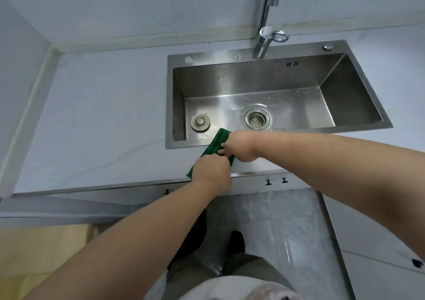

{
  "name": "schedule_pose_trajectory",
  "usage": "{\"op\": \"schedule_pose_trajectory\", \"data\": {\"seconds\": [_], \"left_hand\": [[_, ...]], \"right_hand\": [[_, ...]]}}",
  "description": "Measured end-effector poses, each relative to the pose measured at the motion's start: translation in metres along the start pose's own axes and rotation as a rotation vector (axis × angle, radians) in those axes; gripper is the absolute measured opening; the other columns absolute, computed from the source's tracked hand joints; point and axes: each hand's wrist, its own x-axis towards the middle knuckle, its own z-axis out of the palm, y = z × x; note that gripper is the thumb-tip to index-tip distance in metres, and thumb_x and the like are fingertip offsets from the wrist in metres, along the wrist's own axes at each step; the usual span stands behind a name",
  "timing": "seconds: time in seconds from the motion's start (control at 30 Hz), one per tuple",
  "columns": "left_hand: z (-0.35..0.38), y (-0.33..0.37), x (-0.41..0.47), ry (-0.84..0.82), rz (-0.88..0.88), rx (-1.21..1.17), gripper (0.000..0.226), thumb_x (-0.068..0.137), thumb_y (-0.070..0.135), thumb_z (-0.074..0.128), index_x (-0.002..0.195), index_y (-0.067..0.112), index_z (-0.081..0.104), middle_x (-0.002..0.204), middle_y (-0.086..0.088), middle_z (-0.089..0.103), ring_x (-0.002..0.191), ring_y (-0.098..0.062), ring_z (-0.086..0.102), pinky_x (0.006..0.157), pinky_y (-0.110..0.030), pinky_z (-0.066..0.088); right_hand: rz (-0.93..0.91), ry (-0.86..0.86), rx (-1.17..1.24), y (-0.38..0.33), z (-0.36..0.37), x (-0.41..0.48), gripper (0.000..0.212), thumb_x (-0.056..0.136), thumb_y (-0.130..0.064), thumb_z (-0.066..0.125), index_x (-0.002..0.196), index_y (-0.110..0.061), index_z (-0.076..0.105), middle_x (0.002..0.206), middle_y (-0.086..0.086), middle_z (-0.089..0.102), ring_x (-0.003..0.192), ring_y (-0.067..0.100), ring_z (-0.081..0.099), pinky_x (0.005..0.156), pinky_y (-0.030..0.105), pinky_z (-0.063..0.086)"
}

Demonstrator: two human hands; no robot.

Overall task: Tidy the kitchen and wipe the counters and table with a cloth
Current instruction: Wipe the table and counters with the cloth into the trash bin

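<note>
Seemingly the wiping is only about to start, or is paused. Nearest, below the table's front edge, lie glossy marbled floor tiles (287, 230) and small dark cabinet knobs (268, 182). At that front edge, just before the sink's near rim, both hands are busy with the green cloth (219, 138). The left hand (210, 169) is curled round its nearer end, which sticks out at the table's lip. The right hand (239, 146) grips the middle, its fingers tucked into the fabric. The far end pokes over the rim into the basin. The cloth looks like a soft, thick, ribbed weave gathered into a narrow band, so I judge it is being wrung or folded rather than swept across a surface.

The table (103, 115) is pale, smooth and stone-like with faint veining, and whether it has been wiped I cannot tell. Beyond the hands, the rectangular brushed-steel sink (169, 106) holds a round metal stopper (200, 122) lying loose on its floor beside the open drain strainer (257, 119). Water droplets (236, 55) speckle the rear ledge around the polished chrome faucet (262, 44), so that strip probably needs drying. Other surfaces named in the task are out of view.
</note>
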Motion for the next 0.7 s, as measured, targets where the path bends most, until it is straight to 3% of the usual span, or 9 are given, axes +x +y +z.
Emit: {"op": "schedule_pose_trajectory", "data": {"seconds": [0.13,0.23,0.37,0.5,0.7], "left_hand": [[-0.004,0.038,0.015,-0.002,0.020,-0.022,0.007,0.082,0.020,0.056,0.076,0.018,0.052,0.064,0.002,0.044,0.069,-0.024,0.050,0.063,-0.030,0.041],[-0.007,0.057,0.022,-0.005,0.049,-0.037,0.009,0.081,0.019,0.054,0.073,0.019,0.050,0.062,0.003,0.043,0.067,-0.024,0.048,0.060,-0.030,0.039],[-0.013,0.079,0.036,-0.013,0.104,-0.084,0.009,0.082,0.016,0.054,0.073,0.016,0.052,0.062,0.001,0.043,0.069,-0.026,0.054,0.059,-0.030,0.042],[-0.018,0.102,0.050,-0.016,0.192,-0.139,0.004,0.084,0.011,0.054,0.084,0.015,0.051,0.066,0.002,0.037,0.075,-0.026,0.051,0.065,-0.030,0.045],[-0.026,0.139,0.065,-0.040,0.234,-0.131,0.006,0.086,0.013,0.054,0.087,0.016,0.048,0.076,-0.001,0.046,0.082,-0.027,0.057,0.065,-0.030,0.040]], "right_hand": [[0.023,-0.017,0.014,0.020,0.020,-0.034,0.052,0.096,-0.008,0.038,0.142,-0.030,0.052,0.139,0.006,0.058,0.105,0.031,0.058,0.069,0.031,0.038],[0.019,-0.025,0.053,0.032,0.028,-0.055,0.054,0.095,-0.006,0.040,0.140,-0.031,0.055,0.143,0.004,0.055,0.111,0.030,0.058,0.077,0.029,0.041],[0.059,-0.074,0.028,0.053,0.045,-0.067,0.054,0.089,-0.003,0.044,0.132,-0.030,0.062,0.139,0.004,0.058,0.109,0.029,0.059,0.073,0.025,0.032],[0.112,-0.106,0.098,0.068,0.063,-0.077,0.042,0.084,-0.002,0.047,0.112,-0.023,0.070,0.130,0.006,0.063,0.101,0.030,0.060,0.072,0.028,0.041],[0.147,-0.141,0.184,0.091,0.084,-0.108,0.054,0.084,0.000,0.046,0.124,-0.028,0.067,0.132,0.004,0.063,0.106,0.030,0.061,0.091,0.038,0.051]]}}
